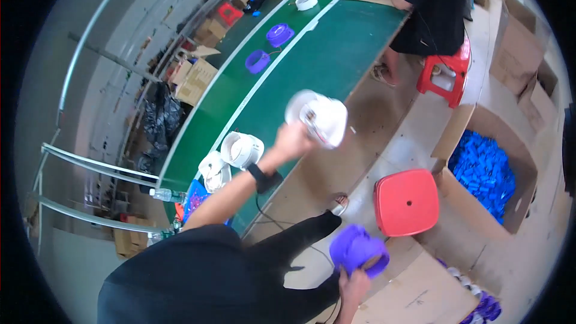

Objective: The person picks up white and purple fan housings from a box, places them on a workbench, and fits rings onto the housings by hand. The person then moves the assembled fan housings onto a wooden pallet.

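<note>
My left hand [293, 143], a black band on its wrist, is closed around white round plastic housings [329, 121] held over the edge of the green bench [312, 57]. They look like two pieces together, blurred by motion. Low on the right, my right hand [355, 287] grips a purple round plastic housing [354, 246] above a cardboard box. Whether it is one piece or two I cannot tell. More white housings [242, 149] sit on the bench beside my left forearm. Farther along the belt lie a purple ring [257, 61] and a purple housing [279, 35].
A red stool [407, 203] stands right of the bench, near an open carton of blue parts [483, 171]. The cardboard box [420, 288] is at the lower right. A co-worker [429, 9] is at the bench's far end. Plastic bottles [168, 195] stand at the near left.
</note>
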Action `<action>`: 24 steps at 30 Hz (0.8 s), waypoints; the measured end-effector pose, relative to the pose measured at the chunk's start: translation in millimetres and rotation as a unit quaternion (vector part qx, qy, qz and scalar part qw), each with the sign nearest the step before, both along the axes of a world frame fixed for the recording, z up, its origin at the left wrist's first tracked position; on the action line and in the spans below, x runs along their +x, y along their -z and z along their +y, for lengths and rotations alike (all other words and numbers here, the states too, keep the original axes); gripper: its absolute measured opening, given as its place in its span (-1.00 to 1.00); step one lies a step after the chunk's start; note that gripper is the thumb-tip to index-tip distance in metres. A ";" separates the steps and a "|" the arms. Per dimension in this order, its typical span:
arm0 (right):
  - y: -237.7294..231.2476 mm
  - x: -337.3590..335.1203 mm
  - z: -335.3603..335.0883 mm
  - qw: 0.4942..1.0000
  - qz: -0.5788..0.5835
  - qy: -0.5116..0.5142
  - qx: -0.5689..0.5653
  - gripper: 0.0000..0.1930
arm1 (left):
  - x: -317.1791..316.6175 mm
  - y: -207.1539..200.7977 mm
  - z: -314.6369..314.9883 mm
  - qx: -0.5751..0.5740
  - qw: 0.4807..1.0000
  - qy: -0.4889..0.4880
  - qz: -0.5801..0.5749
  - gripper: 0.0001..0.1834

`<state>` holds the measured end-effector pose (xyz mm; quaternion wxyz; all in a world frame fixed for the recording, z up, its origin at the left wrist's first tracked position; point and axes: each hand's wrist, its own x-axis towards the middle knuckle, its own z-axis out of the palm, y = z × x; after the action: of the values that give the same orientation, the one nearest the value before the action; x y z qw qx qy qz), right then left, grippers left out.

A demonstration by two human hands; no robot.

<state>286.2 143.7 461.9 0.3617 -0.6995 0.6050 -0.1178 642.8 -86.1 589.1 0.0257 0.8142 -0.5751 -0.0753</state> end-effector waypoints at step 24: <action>-98.0 455.7 -231.1 0.933 0.103 -0.278 -0.203 -0.71 | 433.0 93.6 32.7 0.065 0.914 -0.128 0.381 -0.41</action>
<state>742.0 -87.4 559.8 0.1658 -0.9065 0.3836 -0.0601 1075.9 -53.4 495.5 0.1995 0.7904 -0.4064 -0.4126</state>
